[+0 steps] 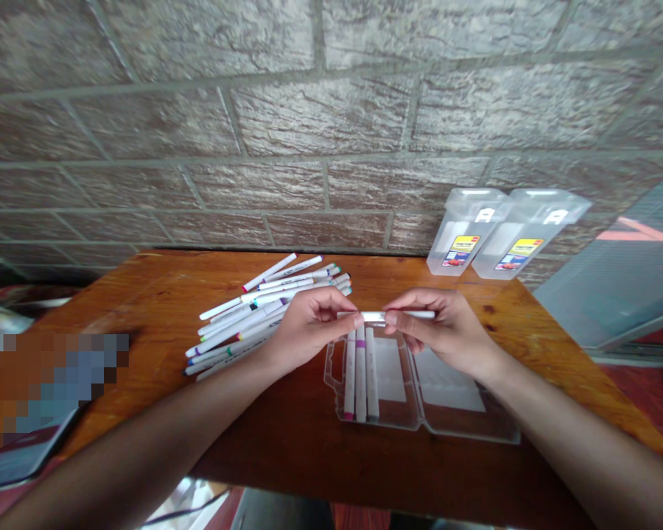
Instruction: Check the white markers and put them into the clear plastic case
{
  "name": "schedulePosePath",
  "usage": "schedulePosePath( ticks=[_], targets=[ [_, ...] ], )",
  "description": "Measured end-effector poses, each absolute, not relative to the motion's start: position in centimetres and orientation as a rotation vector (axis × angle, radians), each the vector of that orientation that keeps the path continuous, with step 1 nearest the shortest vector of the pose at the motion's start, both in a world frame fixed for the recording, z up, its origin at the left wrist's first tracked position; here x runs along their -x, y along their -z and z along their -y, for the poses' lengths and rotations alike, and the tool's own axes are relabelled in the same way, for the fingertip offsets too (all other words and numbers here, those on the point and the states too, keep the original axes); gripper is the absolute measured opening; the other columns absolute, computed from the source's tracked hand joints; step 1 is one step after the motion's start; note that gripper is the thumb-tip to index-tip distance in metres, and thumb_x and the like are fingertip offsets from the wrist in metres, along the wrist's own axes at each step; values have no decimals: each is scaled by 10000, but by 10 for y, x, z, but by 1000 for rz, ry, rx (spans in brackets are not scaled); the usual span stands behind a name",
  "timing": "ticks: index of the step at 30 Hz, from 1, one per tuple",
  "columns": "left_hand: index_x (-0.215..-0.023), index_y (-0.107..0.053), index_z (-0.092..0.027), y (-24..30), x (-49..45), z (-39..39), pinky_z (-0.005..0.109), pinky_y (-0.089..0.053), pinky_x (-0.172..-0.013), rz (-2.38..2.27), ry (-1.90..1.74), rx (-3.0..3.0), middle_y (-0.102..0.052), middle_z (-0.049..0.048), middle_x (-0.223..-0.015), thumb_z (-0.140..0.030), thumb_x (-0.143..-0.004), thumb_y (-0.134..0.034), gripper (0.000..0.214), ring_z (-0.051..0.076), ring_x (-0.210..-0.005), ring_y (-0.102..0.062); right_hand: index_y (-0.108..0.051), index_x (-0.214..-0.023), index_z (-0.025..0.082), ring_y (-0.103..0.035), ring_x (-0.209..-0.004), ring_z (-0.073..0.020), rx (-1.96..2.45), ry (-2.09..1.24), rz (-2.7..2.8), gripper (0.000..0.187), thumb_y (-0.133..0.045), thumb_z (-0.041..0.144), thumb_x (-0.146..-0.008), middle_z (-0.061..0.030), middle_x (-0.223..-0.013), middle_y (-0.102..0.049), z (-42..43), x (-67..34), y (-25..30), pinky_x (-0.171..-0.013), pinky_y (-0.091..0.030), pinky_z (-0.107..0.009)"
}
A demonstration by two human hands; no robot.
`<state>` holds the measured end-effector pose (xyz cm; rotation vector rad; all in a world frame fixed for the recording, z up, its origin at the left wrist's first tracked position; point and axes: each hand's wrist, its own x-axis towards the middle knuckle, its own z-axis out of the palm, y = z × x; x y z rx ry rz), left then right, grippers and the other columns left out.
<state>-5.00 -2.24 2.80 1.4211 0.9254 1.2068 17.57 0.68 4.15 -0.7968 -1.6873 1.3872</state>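
Note:
A white marker pen [373, 316] lies level between my two hands, above the far edge of an open clear plastic case [469, 429]. My left hand [314, 324] pinches its left end between thumb and fingers. Toward the other end, my right hand [442, 324] grips it the same way. Inside the case's left half, three markers [360, 375] rest side by side, one with a purple band and one with a pink end. Left of my left hand, a loose heap of white markers [232, 324] with variously coloured ends is partly hidden by that hand.
Two translucent plastic containers [456, 235] with coloured labels stand at the back right against the brick wall [325, 118]. The wooden table [287, 456] ends at the wall. A dark-edged flat object [27, 456], partly pixelated, is at the left.

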Motion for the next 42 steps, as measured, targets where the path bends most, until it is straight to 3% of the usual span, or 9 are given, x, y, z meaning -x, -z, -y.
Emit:
schedulePosePath(
  ticks=[14, 29, 32, 37, 42],
  targets=[
    [-763, -679, -136, -30, 50, 23, 200, -429, -505, -936, -1214, -1445, -630, -28, -608, -354, -819, -822, 266, 71, -507, -535, -785, -879, 163, -540, -418, -66, 792, -1376, 1700, 249, -839, 399, -825, -46, -724, -783, -7, -177, -40, -387, -483, -176],
    [-786, -698, -136, -29, 49, 24, 195, -422, -495, -945, -1199, -1423, -661, -16, -624, -333, -770, -862, 257, 77, -508, -550, -791, -865, 168, -546, -435, -83, 814, -1360, 1709, 259, -859, 409, -795, -38, -706, -772, -6, -176, -43, -390, -472, -193],
    [-791, -695, -142, -27, 50, 25, 203, -434, -499, -962, -1190, -1454, -678, -5, -652, -337, -781, -851, 250, 91, -522, -576, -797, -849, 174, -561, -457, -94, 832, -1272, 1762, 246, -874, 397, -778, -22, -682, -755, -6, -177, -40, -413, -463, -202],
    [-824, -711, -148, -21, 50, 27, 210, -425, -509, -997, -1209, -1609, -700, 15, -683, -314, -828, -809, 193, 102, -545, -588, -801, -871, 187, -706, -686, -180, 837, -1038, 1897, 225, -854, 397, -810, -44, -811, -797, -4, -178, -29, -651, -568, -277],
    [-900, -748, -148, -15, 49, 31, 253, -498, -647, -998, -1196, -1707, -753, 60, -801, -284, -867, -771, 142, 152, -702, -666, -791, -850, 189, -680, -651, -158, 818, -821, 2048, 166, -815, 354, -860, -26, -765, -775, 0, -177, -28, -599, -506, -250]
  ],
)
